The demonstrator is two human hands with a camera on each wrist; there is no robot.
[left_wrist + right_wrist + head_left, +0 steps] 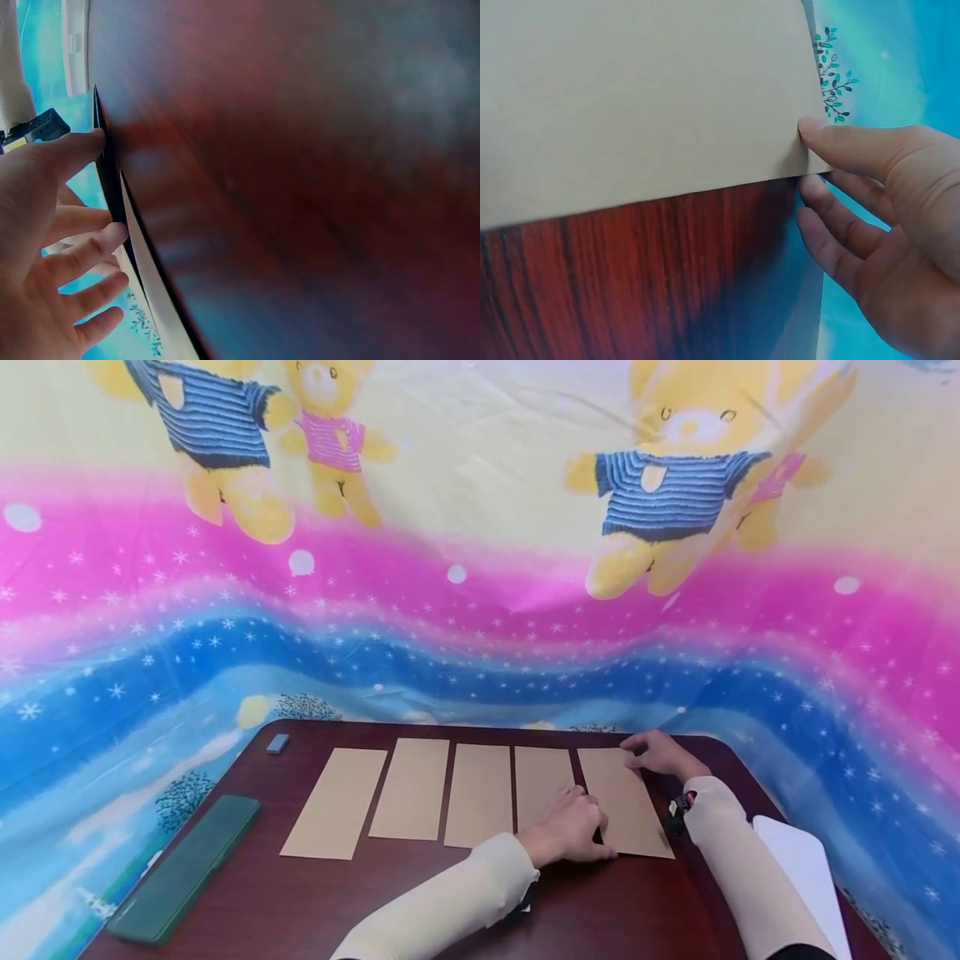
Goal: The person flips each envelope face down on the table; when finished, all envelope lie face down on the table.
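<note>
Several tan paper sheets lie in a row on the table, among them one at the far left [333, 806], a second [411, 789] and a middle one [480, 795]. My left hand [566, 827] holds the near left corner of the rightmost sheet [622, 810] between thumb and fingers, reaching over the fourth sheet [542, 768]. A dark edge lies by its fingertips in the left wrist view. At the far right corner of that same rightmost sheet, my right hand [907, 217] pinches with its thumb on the paper and its fingers against the edge.
A dark green case [187, 868] lies along the left side of the dark wooden table [600, 910]. A small grey-blue block [277, 743] sits at the far left corner. Beside the right forearm is a white flat object [806, 868]. A printed bear curtain [465, 635] hangs behind.
</note>
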